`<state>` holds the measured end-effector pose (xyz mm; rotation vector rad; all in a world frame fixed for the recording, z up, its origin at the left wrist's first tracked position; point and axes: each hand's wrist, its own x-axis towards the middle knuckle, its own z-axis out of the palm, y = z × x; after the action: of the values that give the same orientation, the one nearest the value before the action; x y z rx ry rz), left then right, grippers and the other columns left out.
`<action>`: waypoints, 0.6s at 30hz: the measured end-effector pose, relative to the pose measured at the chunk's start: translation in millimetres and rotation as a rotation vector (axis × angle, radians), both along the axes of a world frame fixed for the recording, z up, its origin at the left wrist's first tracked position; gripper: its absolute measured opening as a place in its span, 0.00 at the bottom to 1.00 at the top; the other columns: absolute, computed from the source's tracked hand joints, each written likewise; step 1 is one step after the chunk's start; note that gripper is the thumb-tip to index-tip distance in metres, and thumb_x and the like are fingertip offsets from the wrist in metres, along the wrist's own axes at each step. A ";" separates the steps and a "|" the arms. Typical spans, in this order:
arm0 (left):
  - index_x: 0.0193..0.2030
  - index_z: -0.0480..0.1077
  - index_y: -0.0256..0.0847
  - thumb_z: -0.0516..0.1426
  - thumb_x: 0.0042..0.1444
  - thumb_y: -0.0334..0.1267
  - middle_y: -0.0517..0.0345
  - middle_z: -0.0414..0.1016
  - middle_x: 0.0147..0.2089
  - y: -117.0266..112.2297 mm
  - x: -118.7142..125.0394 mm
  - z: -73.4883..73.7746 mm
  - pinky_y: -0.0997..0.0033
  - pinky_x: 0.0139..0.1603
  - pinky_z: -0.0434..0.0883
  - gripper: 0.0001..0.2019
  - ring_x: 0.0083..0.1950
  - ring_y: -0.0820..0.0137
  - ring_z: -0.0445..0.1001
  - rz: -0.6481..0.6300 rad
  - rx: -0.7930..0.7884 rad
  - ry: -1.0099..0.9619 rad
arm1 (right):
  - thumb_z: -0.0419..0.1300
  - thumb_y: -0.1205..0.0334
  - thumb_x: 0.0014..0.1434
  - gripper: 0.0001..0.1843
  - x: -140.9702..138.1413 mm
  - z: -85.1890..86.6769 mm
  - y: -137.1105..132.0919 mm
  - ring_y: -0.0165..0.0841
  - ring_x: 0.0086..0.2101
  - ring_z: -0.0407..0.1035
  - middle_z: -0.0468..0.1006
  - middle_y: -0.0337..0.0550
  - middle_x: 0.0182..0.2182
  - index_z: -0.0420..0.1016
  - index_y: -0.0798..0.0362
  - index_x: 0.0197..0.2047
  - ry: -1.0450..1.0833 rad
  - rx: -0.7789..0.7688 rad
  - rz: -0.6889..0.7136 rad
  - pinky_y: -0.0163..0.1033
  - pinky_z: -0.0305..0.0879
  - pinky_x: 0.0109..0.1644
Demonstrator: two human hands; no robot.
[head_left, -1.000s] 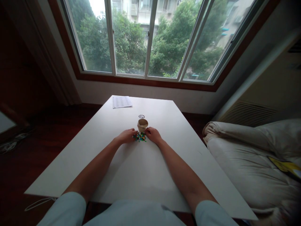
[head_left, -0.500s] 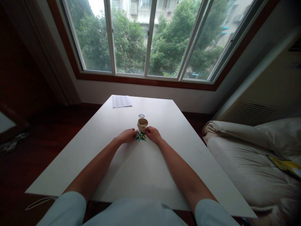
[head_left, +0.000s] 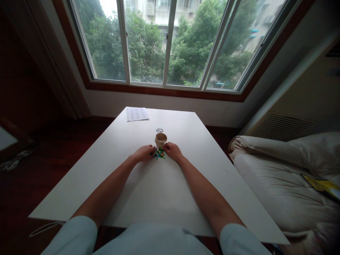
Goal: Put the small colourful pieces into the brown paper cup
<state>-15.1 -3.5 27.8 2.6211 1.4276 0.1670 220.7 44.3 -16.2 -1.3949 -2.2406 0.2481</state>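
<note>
A small pile of tiny coloured pieces [head_left: 159,153], green, blue, yellow and dark, lies on the white table [head_left: 159,191] between my hands. Just behind the pile stands an upright tan cup [head_left: 160,141] with its wide mouth facing up. My left hand [head_left: 145,153] is at the pile's left edge, its fingers curled together at the pieces. At the right, my right hand [head_left: 172,150] rests close beside the cup's lower side, fingers also drawn together. What either hand pinches, if anything, is too small to make out.
Behind the cup lies a small dark-rimmed, ring-like item [head_left: 159,130]. Printed papers [head_left: 137,114] lie at the table's far left corner. A cream sofa [head_left: 268,184] stands right of the table, and a window [head_left: 164,46] is beyond it.
Both hands stay almost where they were, with only slight finger movement at the pile. The cup has not moved.
</note>
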 end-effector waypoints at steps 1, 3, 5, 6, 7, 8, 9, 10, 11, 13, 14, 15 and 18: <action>0.48 0.71 0.45 0.55 0.59 0.40 0.53 0.73 0.47 0.1 0.2 -1.8 0.70 0.44 0.69 0.11 0.45 0.65 0.75 0.005 0.003 -0.010 | 0.57 0.61 0.63 0.08 -0.1 0.1 -0.1 0.31 0.36 0.69 0.77 0.42 0.35 0.78 0.50 0.37 0.000 -0.001 0.000 0.33 0.59 0.40; 0.49 0.70 0.46 0.55 0.59 0.40 0.53 0.73 0.48 0.2 1.0 -6.3 0.70 0.45 0.69 0.12 0.46 0.65 0.75 0.024 0.018 -0.032 | 0.57 0.61 0.63 0.08 0.0 0.4 -0.2 0.31 0.36 0.69 0.77 0.42 0.35 0.78 0.51 0.37 0.001 0.001 -0.001 0.33 0.59 0.40; 0.49 0.70 0.45 0.54 0.60 0.40 0.54 0.73 0.48 0.3 1.8 -10.7 0.70 0.45 0.69 0.11 0.45 0.65 0.75 0.052 0.048 -0.052 | 0.57 0.62 0.63 0.08 0.2 0.6 -0.4 0.31 0.36 0.69 0.77 0.42 0.36 0.78 0.51 0.37 0.002 0.007 0.004 0.33 0.59 0.40; 0.48 0.70 0.45 0.53 0.61 0.40 0.54 0.73 0.47 0.3 2.2 -12.5 0.70 0.45 0.69 0.10 0.45 0.66 0.74 0.069 0.062 -0.058 | 0.57 0.62 0.63 0.08 0.2 0.6 -0.4 0.31 0.36 0.69 0.77 0.42 0.36 0.78 0.51 0.38 0.002 0.006 0.005 0.33 0.59 0.40; 0.47 0.70 0.45 0.53 0.61 0.40 0.54 0.73 0.47 0.4 2.5 -13.8 0.70 0.45 0.69 0.10 0.45 0.66 0.74 0.085 0.073 -0.062 | 0.57 0.62 0.63 0.08 0.3 0.5 -0.5 0.31 0.36 0.69 0.77 0.42 0.36 0.78 0.51 0.38 0.001 0.002 0.003 0.33 0.59 0.41; 0.46 0.70 0.45 0.53 0.61 0.40 0.54 0.73 0.46 0.4 2.6 -14.8 0.70 0.45 0.69 0.09 0.45 0.66 0.74 0.099 0.080 -0.065 | 0.57 0.62 0.63 0.08 0.3 0.4 -0.6 0.31 0.36 0.69 0.77 0.42 0.36 0.79 0.51 0.38 -0.001 -0.002 0.000 0.33 0.59 0.41; 0.46 0.71 0.45 0.53 0.61 0.40 0.54 0.73 0.46 0.5 2.6 -15.3 0.70 0.45 0.69 0.09 0.45 0.66 0.74 0.108 0.084 -0.067 | 0.57 0.62 0.63 0.08 0.3 0.3 -0.6 0.31 0.36 0.69 0.77 0.42 0.36 0.79 0.50 0.38 -0.004 -0.006 -0.004 0.33 0.59 0.41; 0.45 0.71 0.45 0.53 0.61 0.39 0.54 0.73 0.46 0.7 2.4 -15.4 0.69 0.45 0.69 0.09 0.45 0.67 0.74 0.113 0.085 -0.071 | 0.57 0.61 0.63 0.08 0.3 0.1 -0.7 0.31 0.36 0.69 0.77 0.42 0.36 0.79 0.50 0.38 -0.005 -0.009 -0.009 0.33 0.59 0.41; 0.45 0.71 0.45 0.53 0.60 0.39 0.54 0.72 0.46 0.8 2.1 -15.5 0.69 0.46 0.69 0.08 0.45 0.67 0.74 0.113 0.087 -0.076 | 0.57 0.61 0.63 0.08 0.3 -0.1 -0.7 0.31 0.36 0.69 0.77 0.42 0.36 0.79 0.50 0.39 -0.004 -0.009 -0.010 0.33 0.59 0.41; 0.44 0.72 0.45 0.54 0.60 0.38 0.54 0.72 0.45 1.1 1.4 -15.5 0.69 0.46 0.69 0.08 0.45 0.67 0.73 0.099 0.094 -0.087 | 0.57 0.61 0.63 0.09 0.3 -0.4 -0.7 0.31 0.36 0.69 0.77 0.42 0.36 0.79 0.50 0.39 0.001 -0.002 -0.004 0.33 0.59 0.41; 0.43 0.72 0.45 0.54 0.60 0.38 0.54 0.72 0.45 1.3 1.0 -15.7 0.69 0.46 0.69 0.08 0.45 0.66 0.73 0.090 0.100 -0.092 | 0.57 0.61 0.63 0.09 0.3 -0.5 -0.7 0.31 0.36 0.69 0.77 0.42 0.36 0.79 0.50 0.38 0.003 0.001 -0.001 0.33 0.59 0.41; 0.42 0.72 0.44 0.53 0.60 0.37 0.54 0.72 0.45 1.5 0.8 -16.1 0.69 0.46 0.69 0.07 0.45 0.66 0.73 0.079 0.107 -0.095 | 0.57 0.61 0.64 0.09 0.3 -0.5 -0.7 0.31 0.36 0.69 0.77 0.42 0.35 0.79 0.50 0.38 0.003 0.003 0.001 0.33 0.59 0.41; 0.41 0.72 0.45 0.53 0.60 0.37 0.54 0.72 0.44 2.2 0.9 -18.4 0.68 0.46 0.69 0.07 0.46 0.66 0.72 0.050 0.138 -0.097 | 0.57 0.61 0.63 0.09 0.5 -0.3 -0.7 0.31 0.35 0.69 0.77 0.42 0.35 0.79 0.50 0.38 0.005 0.005 0.002 0.33 0.60 0.41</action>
<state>-14.2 -1.3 9.4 2.6443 1.5002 0.4071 221.2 43.6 -16.5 -1.3880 -2.2376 0.2464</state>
